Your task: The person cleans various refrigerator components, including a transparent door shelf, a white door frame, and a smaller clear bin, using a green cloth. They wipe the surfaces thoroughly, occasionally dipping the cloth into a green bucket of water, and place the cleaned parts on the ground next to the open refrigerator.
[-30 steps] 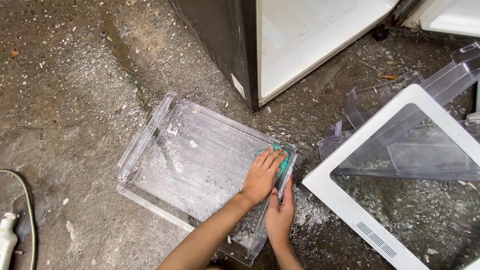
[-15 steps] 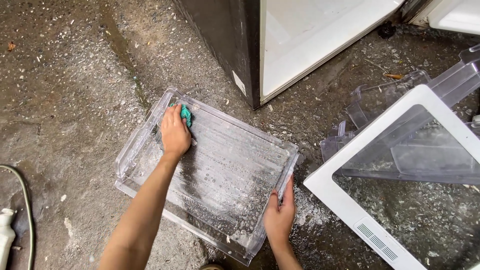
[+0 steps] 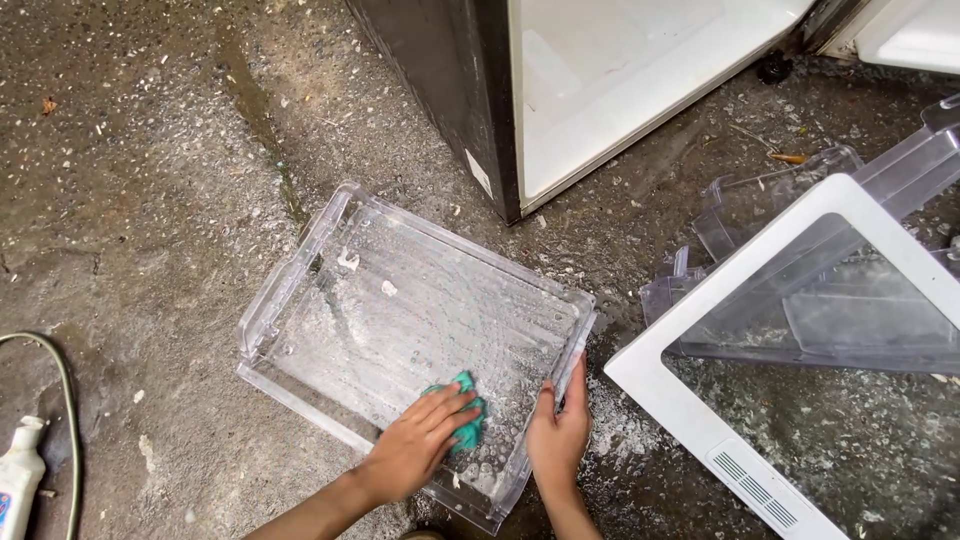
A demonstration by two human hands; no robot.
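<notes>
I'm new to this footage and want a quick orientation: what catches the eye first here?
The clear plastic tray lying soapy on the wet concrete ground at centre stands out. The left hand presses a teal sponge inside its near corner, while the right hand grips its right rim. Behind stands an open fridge; to the right lies a white-framed glass shelf over other clear bins.

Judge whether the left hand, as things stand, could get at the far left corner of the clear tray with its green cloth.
Probably yes. The left hand presses the green cloth on the floor of the clear tray, which is open-topped with nothing standing in it but suds, so the way looks free. The right hand grips the near right rim.
</notes>
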